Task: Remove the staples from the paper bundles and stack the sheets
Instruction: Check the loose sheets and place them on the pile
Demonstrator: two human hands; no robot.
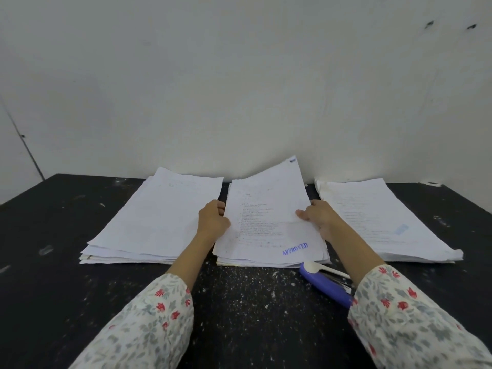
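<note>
- We see both hands on the top bundle of the middle pile: left hand grips its left edge, fingers curled under, thumb side on top.
- Right hand pinches the right edge, thumb lying on the sheet, fingers beneath.
- Bundle is tilted, far end raised off the pile; blue "APPROVED" stamp sits between the two wrists at the near edge.
- Left pile lies just outside the left hand; right pile just outside the right hand. All on the black table.
- Purple stapler/remover tool lies under the right forearm, near the wrist, untouched.
- Floral sleeves cover both forearms.
- Step, as we judge it: picking up or squaring a bundle, staple removal not yet started on it. Staple itself too small to spot.
- Next move calls for: freeing the right hand, reaching back to the tool, finding the stapled corner while the left hand keeps the bundle steady.
- Which pile takes loose sheets: cannot tell.
</note>
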